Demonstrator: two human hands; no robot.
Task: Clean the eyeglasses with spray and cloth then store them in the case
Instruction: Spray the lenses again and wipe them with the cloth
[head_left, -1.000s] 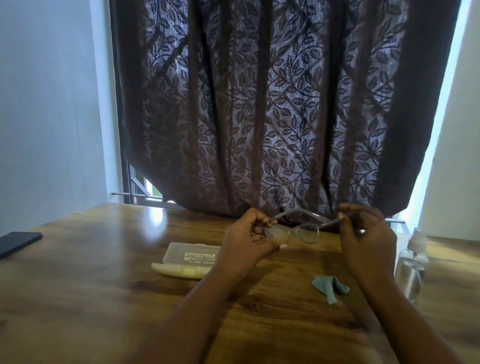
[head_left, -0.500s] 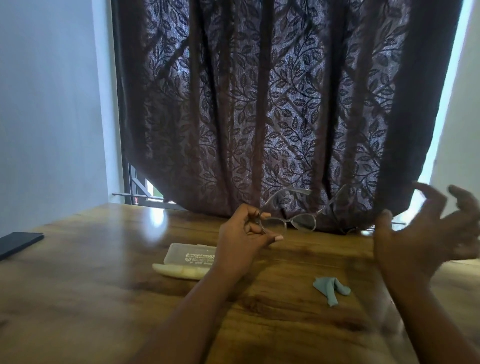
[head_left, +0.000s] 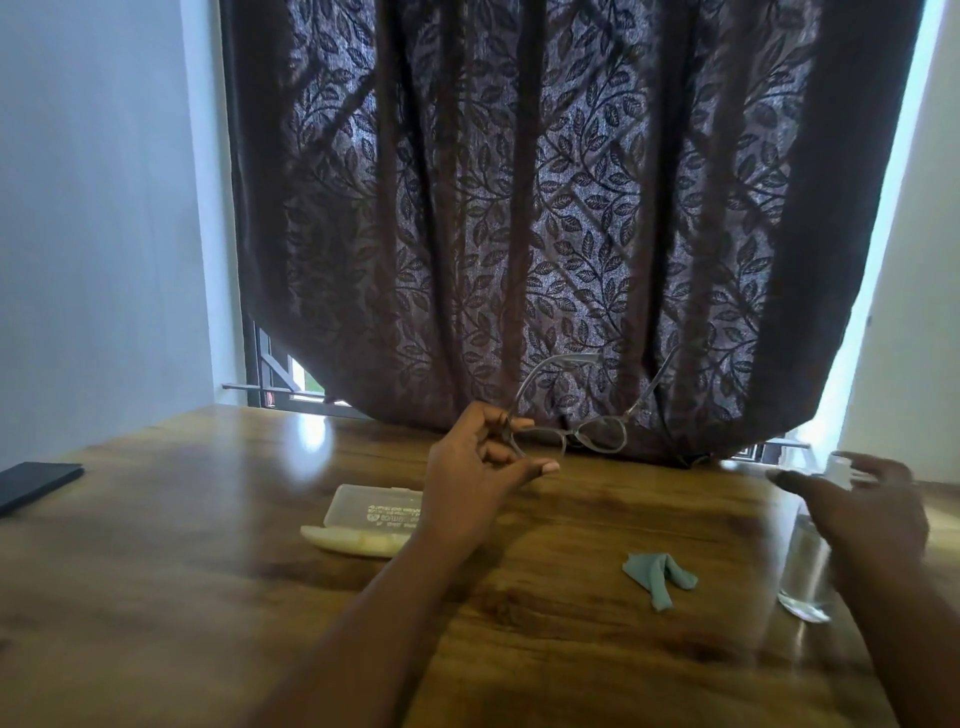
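My left hand (head_left: 478, 467) pinches the eyeglasses (head_left: 587, 421) by the left end of the clear frame and holds them above the wooden table (head_left: 182, 571), temples unfolded and pointing away. My right hand (head_left: 867, 504) is blurred, fingers spread, right in front of the clear spray bottle (head_left: 805, 566) at the table's right side; whether it touches the bottle is unclear. A crumpled teal cloth (head_left: 657, 574) lies on the table between my arms. The translucent case (head_left: 369, 519) lies open to the left, partly behind my left wrist.
A dark phone (head_left: 31, 483) lies at the table's far left edge. A brown leaf-patterned curtain (head_left: 519, 208) hangs over the window behind the table, with a window grille (head_left: 275, 374) showing below it. White walls stand at both sides.
My right hand let go of the glasses' temple, swung out to the right and came down to the spray bottle. My left hand alone keeps the glasses, slightly raised.
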